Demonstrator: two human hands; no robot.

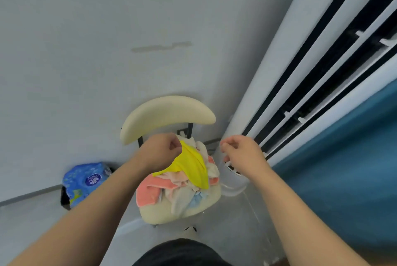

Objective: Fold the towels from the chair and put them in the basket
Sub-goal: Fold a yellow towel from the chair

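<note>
A cream chair (167,115) stands against the grey wall with a heap of towels (171,188) on its seat: pink, white and pale blue ones. My left hand (159,149) pinches a corner of a yellow towel (193,167) and holds it up above the heap, the cloth hanging down over the pile. My right hand (240,151) hovers to the right of the chair with fingers loosely curled and nothing in it. No basket is in view.
A blue printed plastic pack (86,182) sits on a dark bin by the wall at the left. A tall white floor-standing unit with dark slats (300,85) rises at the right, its round base (234,182) beside the chair. A blue surface (348,169) lies at far right.
</note>
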